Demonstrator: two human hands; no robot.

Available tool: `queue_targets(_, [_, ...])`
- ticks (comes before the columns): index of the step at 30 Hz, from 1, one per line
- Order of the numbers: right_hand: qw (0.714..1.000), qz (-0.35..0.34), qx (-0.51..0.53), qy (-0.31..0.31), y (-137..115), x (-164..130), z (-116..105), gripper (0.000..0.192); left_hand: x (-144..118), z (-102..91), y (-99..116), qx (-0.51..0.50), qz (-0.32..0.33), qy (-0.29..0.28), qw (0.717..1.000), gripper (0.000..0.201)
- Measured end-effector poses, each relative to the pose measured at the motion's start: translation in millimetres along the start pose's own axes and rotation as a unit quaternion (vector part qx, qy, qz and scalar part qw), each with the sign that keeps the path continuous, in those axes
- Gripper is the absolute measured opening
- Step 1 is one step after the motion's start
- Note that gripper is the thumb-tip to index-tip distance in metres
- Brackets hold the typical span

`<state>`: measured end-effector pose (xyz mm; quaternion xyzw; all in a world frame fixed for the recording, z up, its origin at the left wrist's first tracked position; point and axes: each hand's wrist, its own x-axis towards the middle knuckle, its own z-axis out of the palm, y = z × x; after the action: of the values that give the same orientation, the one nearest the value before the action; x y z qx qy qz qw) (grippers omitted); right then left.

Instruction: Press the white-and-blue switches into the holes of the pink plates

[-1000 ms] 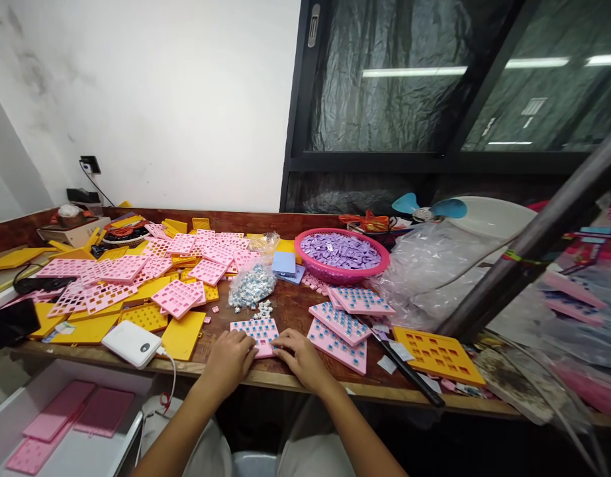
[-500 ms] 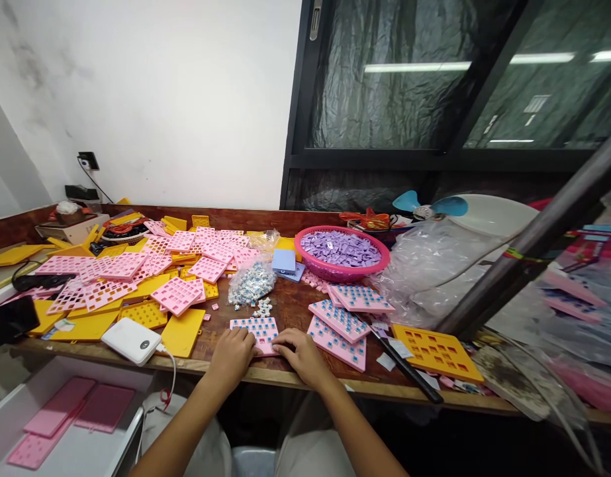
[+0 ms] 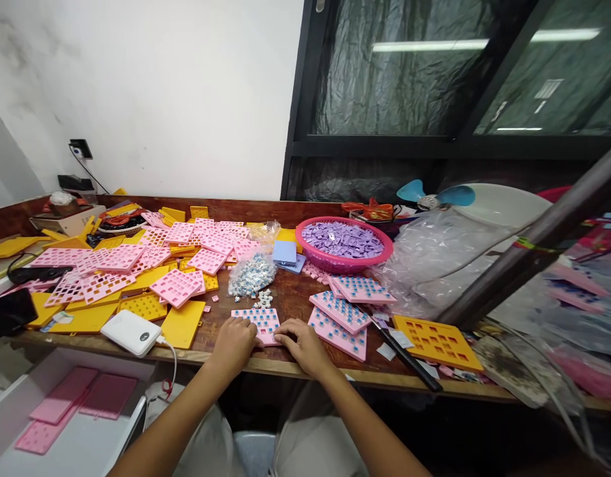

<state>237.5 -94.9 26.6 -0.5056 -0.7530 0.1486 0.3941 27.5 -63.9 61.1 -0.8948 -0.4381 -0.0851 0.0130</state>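
A pink plastic plate [image 3: 262, 320] lies near the table's front edge, set with rows of blue-and-white key switches. A square hole shows near its front. My left hand [image 3: 236, 342] is closed over the plate's left front corner, its fingers curled and partly hidden. At the right front corner my right hand [image 3: 301, 340] grips the edge with bent fingers and thumb. Just behind the plate, loose switches [image 3: 264, 299] lie beside a clear bag of switches [image 3: 252, 273]. To the right rests a stack of pink plates [image 3: 339, 331] fitted with blue switches.
A magenta basket [image 3: 345, 265] holds many purple pieces. Pink and yellow plates [image 3: 181, 324] are heaped at left, near a white power bank [image 3: 131, 332] with a cable. A black-handled tool [image 3: 414, 366], a yellow plate [image 3: 437, 341] and a slanted pole [image 3: 514, 255] stand right. An open drawer [image 3: 106, 444] is lower left.
The camera view has tilted slightly downward, so everything on the table sits a little higher in the picture. Both hands stay on the same pink plate with hardly any movement.
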Motion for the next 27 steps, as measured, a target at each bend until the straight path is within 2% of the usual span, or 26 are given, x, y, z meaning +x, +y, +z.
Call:
queue_targets(5, [0.998, -0.026, -0.050, -0.002, 1.5, -2.6, 3.6, 0.014, 5.4, 2.6, -2.5, -0.021, 0.015, -0.001, 1.000, 0.018])
queue_targets(9, [0.995, -0.030, -0.091, 0.004, -1.5, -6.2, 7.0, 0.015, 10.3, 6.0, -9.1, -0.051, 0.020, 0.003, 0.998, 0.024])
queue_targets(14, [0.994, -0.027, -0.101, 0.018, -5.0, -7.7, 6.9, 0.013, -2.5, 18.5, -14.0, -0.071, 0.008, 0.058, 0.996, 0.020])
queue_targets(20, [0.991, -0.022, -0.130, -0.010, -5.6, -3.5, 1.0, 0.011, -14.5, 33.4, -2.5, -0.054, 0.016, 0.112, 0.992, 0.023])
queue_targets(24, [0.980, -0.052, -0.190, -0.037, -10.7, -6.4, 0.6, 0.013, -23.0, 29.6, 2.6, -0.054, 0.040, 0.124, 0.990, 0.020])
queue_targets(27, [0.976, -0.079, -0.201, -0.042, -12.7, -10.1, 0.1, 0.015, -23.8, 18.6, -7.0, -0.070, 0.044, 0.134, 0.988, 0.022])
